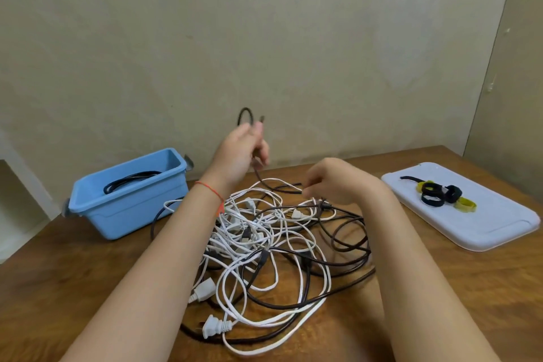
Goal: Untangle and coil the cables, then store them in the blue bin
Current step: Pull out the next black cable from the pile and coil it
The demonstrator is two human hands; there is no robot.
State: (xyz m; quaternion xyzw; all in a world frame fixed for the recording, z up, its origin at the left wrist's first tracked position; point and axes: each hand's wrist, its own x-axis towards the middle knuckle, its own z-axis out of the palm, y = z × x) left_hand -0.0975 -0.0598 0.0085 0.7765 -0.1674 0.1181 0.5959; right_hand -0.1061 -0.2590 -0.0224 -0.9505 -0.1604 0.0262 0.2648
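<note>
A tangle of white and black cables [264, 247] lies on the wooden table [73, 273] in front of me. My left hand [239, 153] is raised above the pile's far edge and grips a black cable [246, 114], which loops above the fingers and trails down to the pile. My right hand [335, 179] hovers over the pile's far right side with curled fingers pinching the same black cable near its lower stretch [286, 190]. The blue bin [129, 206] stands at the left and holds one coiled black cable [129, 181].
A white tray [482, 223] at the right carries several black and yellow strap rings [440, 195]. White plugs [214, 326] lie at the pile's near edge. A beige wall stands close behind the table's far edge.
</note>
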